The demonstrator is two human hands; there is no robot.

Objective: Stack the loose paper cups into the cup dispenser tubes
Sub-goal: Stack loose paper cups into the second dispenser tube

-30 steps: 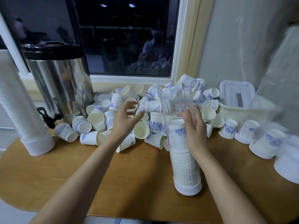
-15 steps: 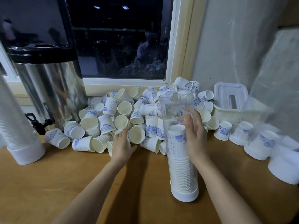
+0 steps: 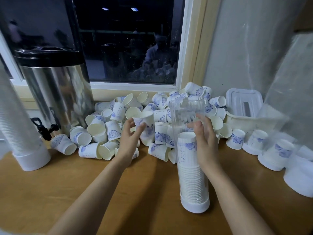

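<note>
In the head view, our left hand [image 3: 131,135] grasps one paper cup [image 3: 144,120] just left of the upright dispenser tube [image 3: 193,180] on the counter [image 3: 84,184]. Our right hand [image 3: 205,139] curls round the tube, whose mouth lies up and right of the cup.

Upright on bench [image 3: 84,184]: clear dispenser tube [image 3: 186,107], white cap down, half filled with nested cups [image 3: 193,177]. Behind, heaped blue-patterned paper cups [image 3: 108,133]; one cup [image 3: 144,120] lifted, mouth up.

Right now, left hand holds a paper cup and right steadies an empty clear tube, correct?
Not empty: head view shows the clear tube partly filled with stacked cups. Left hand holds a paper cup, right hand steadies the tube.
</note>
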